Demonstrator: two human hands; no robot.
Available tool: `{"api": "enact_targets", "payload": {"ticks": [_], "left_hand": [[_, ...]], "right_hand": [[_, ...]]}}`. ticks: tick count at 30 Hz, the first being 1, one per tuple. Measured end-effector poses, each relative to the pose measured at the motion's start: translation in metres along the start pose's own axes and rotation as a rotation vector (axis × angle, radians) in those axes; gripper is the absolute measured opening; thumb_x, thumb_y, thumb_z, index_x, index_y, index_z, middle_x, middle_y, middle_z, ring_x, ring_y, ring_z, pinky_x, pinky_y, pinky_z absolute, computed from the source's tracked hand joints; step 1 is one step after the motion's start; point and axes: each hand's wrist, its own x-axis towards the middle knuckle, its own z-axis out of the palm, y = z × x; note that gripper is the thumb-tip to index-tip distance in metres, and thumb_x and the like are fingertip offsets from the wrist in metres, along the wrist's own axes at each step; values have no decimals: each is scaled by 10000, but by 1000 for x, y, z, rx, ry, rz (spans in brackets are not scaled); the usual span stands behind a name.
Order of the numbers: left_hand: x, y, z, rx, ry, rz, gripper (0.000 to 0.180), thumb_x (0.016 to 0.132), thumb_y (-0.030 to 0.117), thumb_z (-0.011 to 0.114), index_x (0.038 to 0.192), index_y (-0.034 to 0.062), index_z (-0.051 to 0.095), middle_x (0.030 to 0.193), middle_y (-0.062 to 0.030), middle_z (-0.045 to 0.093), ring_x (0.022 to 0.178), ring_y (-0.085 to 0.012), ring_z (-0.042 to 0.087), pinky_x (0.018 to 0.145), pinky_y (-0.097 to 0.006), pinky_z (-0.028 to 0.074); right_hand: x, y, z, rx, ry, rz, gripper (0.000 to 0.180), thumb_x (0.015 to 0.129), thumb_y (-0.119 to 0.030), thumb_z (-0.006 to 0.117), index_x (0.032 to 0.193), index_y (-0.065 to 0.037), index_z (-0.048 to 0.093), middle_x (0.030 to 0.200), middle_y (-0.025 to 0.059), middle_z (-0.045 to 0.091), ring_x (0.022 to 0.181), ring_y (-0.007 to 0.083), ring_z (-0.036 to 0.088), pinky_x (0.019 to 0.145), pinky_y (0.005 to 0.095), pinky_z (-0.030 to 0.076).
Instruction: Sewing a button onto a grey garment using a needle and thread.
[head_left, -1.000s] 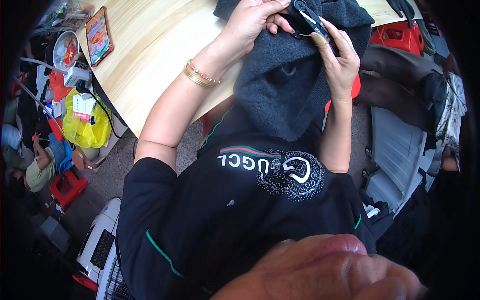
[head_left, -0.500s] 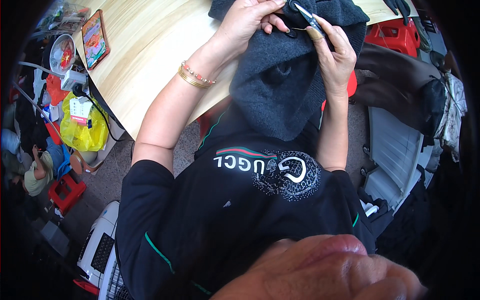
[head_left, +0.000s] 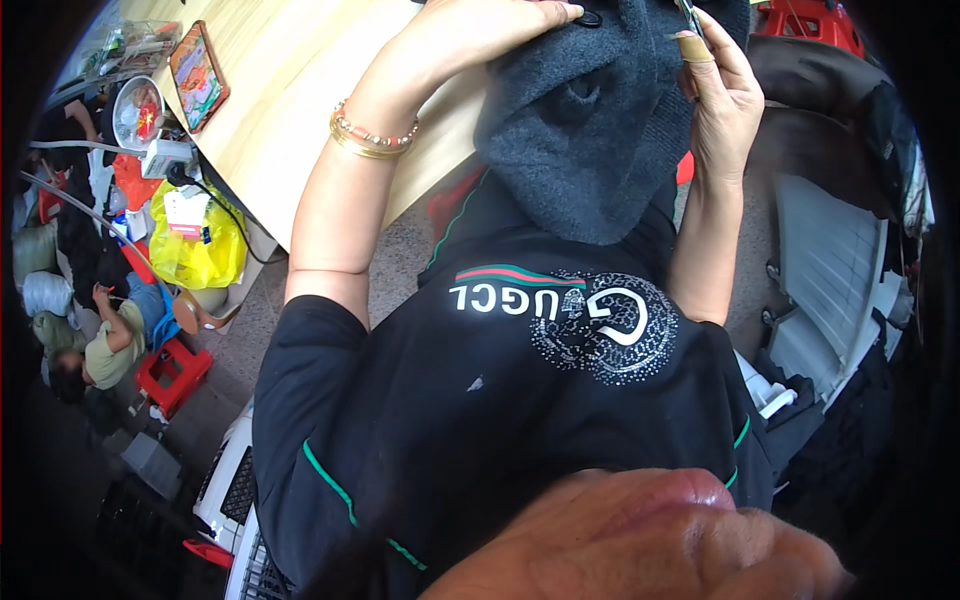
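Note:
A dark grey knit garment [head_left: 560, 150] hangs over the near edge of the table and onto my lap. My left hand [head_left: 470, 35] grips its upper part, the thumb pressed on the cloth beside a black button [head_left: 590, 19]. The other fingers of that hand are mostly out of sight. To the right of the button, my right hand [head_left: 725, 105] is closed around small thread snips [head_left: 690, 14], whose far end is cut off by the picture's upper edge. A tan cover [head_left: 694, 48] wraps its thumb tip.
On the pale wooden table [head_left: 290, 110] a phone [head_left: 199, 76] lies far left. Beyond that edge are a clear bowl [head_left: 138, 113], a power plug [head_left: 178, 172] with cable, and a yellow bag [head_left: 195, 240]. Red stools [head_left: 172, 375] and a seated person [head_left: 118, 340] are at left.
My right hand has drawn the snips away from the button, to the right. The left hand has flattened somewhat over the garment. The whole view has shifted slightly.

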Motion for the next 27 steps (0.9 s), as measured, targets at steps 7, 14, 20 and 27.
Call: {"api": "enact_targets", "payload": {"ticks": [7, 14, 20, 27], "left_hand": [[0, -6, 18, 35, -60, -11, 323, 840, 296, 750, 817, -12, 652, 790, -86, 625, 724, -167, 570, 684, -312, 467], [-36, 12, 20, -670, 29, -82, 122, 870, 57, 729, 921, 35, 620, 858, 13, 609, 795, -54, 552, 719, -198, 455], [-62, 1, 36, -859, 214, -27, 123, 879, -23, 691, 937, 41, 604, 898, -10, 631, 847, -73, 579, 790, -208, 468], [-86, -10, 46, -938, 250, -71, 257, 912, -50, 633, 1153, 28, 586, 1086, -29, 641, 999, -92, 584, 880, -224, 467]], "right_hand": [[-11, -9, -10, 2, -31, 50, 300, 920, -81, 695, 1209, -12, 655, 876, -44, 649, 619, -7, 473, 540, 152, 326], [-17, 1, -24, 78, -111, -41, 328, 916, -53, 688, 1230, 16, 623, 1001, 5, 676, 827, 57, 602, 712, 183, 446], [-7, 58, 28, 1510, -502, -410, 337, 911, -61, 698, 1226, 31, 619, 1046, 27, 676, 899, 78, 615, 788, 210, 477], [-32, 7, -22, -93, -348, -209, 391, 908, -70, 699, 1282, 16, 624, 1186, 89, 677, 1042, 127, 648, 915, 230, 496]]}}
